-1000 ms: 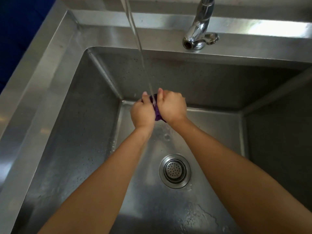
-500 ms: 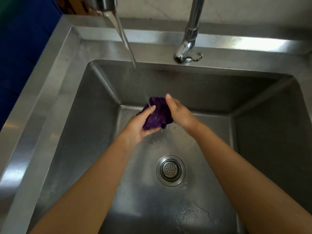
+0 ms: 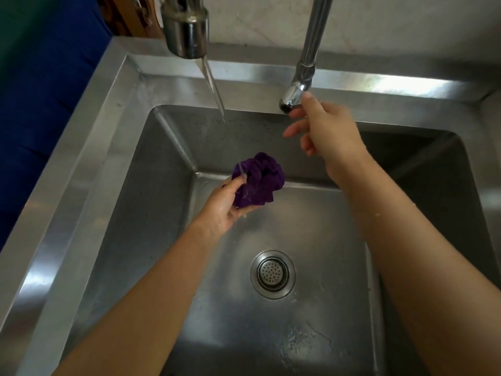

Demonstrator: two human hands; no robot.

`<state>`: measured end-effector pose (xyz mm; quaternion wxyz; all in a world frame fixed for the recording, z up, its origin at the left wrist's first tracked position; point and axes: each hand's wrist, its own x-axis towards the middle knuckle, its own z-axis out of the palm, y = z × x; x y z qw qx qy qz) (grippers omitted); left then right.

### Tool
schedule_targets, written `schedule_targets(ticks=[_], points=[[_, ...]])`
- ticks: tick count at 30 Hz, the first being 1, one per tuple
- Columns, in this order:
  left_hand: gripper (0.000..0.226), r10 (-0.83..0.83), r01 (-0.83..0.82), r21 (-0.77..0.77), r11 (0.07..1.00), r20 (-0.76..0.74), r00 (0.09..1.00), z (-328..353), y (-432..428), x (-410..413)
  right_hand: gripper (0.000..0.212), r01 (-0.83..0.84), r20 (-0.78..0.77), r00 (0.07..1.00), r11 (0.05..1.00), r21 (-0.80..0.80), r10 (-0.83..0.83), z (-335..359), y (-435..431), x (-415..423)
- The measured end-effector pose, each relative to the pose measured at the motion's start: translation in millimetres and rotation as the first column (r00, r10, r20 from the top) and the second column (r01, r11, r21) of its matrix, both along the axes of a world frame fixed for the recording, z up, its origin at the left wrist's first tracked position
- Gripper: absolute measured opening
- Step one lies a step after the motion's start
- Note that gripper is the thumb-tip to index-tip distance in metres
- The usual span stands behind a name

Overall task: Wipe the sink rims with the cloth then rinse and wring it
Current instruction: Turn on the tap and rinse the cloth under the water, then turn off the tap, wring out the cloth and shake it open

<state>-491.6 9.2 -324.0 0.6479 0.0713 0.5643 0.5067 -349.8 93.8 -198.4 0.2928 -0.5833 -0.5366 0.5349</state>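
Note:
A bunched purple cloth (image 3: 260, 180) sits in my left hand (image 3: 225, 206) over the middle of the steel sink (image 3: 151, 191). A thin stream of water (image 3: 215, 90) falls from the faucet spout (image 3: 187, 28) onto the cloth and my left fingers. My right hand (image 3: 325, 131) is raised at the faucet's base (image 3: 294, 97), thumb touching it and fingers apart, holding nothing. The handle itself is hidden behind that hand.
The sink rim (image 3: 89, 131) runs along the left and the back. A round drain strainer (image 3: 272, 274) lies in the basin floor, with water puddled near the front. A blue surface (image 3: 40, 104) lies beyond the left rim.
My right hand let go of the cloth and rose to the faucet base. My left hand alone now holds the cloth under the stream.

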Motion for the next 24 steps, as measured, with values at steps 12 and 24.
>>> schedule_targets(ticks=[12, 24], points=[[0.018, 0.029, -0.032, 0.066, 0.997, 0.041, 0.999, -3, -5, 1, 0.032, 0.047, -0.379, 0.924, 0.999, -0.026, -0.054, -23, 2, 4], [0.025, 0.025, -0.051, 0.113, 0.992, 0.223, 0.975, -6, -20, 3, 0.041, -0.091, -0.314, 0.945, 0.996, 0.017, 0.092, -62, -13, 10]])
